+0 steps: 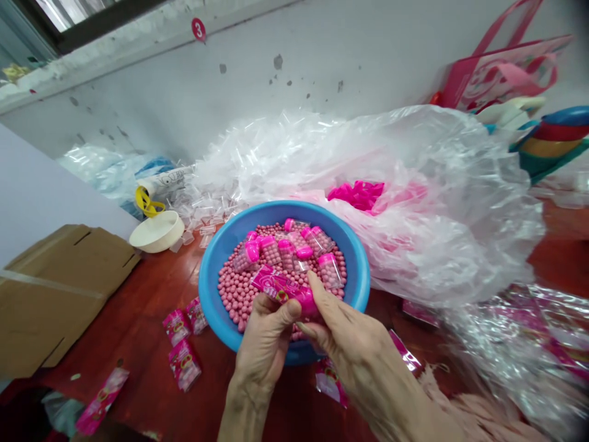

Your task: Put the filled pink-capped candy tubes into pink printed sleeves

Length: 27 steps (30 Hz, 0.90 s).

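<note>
Over the near side of a blue basin [216, 255], both my hands grip one shiny pink printed wrapper [281, 286]. My left hand [264, 341] pinches it from the left, thumb on top. At its right end, the fingers of my right hand [350, 334] are closed, with a bright pink piece between the hands; whether a jar is inside the wrapper is hidden. Small pink balls [234, 288] fill the basin. On them lie several clear little jars [330, 270] with pink caps, holding similar balls.
Wrapped pink packets [184, 363] lie left of the basin, near a cardboard box [59, 301] and a white bowl [156, 233]. Clear plastic pieces and a large bag [451, 184] with pink caps [356, 195] sit behind. Shiny wrappers [538, 337] lie at right.
</note>
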{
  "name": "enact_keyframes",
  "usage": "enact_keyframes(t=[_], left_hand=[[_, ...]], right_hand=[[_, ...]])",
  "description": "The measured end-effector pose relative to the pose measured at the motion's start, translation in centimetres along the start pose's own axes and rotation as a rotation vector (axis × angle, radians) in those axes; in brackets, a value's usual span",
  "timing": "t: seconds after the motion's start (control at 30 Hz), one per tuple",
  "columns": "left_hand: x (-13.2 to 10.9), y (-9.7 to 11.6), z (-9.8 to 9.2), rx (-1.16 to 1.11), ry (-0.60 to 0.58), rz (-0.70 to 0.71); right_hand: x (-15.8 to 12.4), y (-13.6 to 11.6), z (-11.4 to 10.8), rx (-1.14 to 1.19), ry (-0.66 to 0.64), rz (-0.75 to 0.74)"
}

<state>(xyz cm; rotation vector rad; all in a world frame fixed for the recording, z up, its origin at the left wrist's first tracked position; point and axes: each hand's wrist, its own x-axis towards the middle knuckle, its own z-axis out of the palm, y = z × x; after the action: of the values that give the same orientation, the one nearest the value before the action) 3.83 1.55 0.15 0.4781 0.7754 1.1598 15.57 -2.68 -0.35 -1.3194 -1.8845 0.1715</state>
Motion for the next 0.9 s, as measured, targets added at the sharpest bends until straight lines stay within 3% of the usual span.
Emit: enact_keyframes(t=[0.1,0.2,0.4,0.6,0.8,0.9], left_hand=[[0.2,-0.2,0.2,-0.008,0.018,0.008],[0.4,-0.6,0.1,-0.003,0.017,0.015],[0.5,-1.1,-0.2,0.008,-0.021,0.099],[0.2,-0.7,-0.3,0.037,-0.054,0.076],[-0.7,0.1,-0.8,0.084,-0.151,0.011],[-0.8,0.0,-0.5,0.118,-0.185,-0.002]], right_hand=[[-0.4,-0.6,0.2,0.082,0.012,0.109],[-1.2,-1.1,1.3,0.079,0.136,0.209],[-1.5,-0.7,2.6,0.085,0.263,0.254],[-1.7,-0.8,2.2,0.157,0.184,0.187],[-1.5,-1.5,-0.5,0.335,0.075,0.294],[-2.1,-1.5,-0.2,0.330,0.085,0.281]])
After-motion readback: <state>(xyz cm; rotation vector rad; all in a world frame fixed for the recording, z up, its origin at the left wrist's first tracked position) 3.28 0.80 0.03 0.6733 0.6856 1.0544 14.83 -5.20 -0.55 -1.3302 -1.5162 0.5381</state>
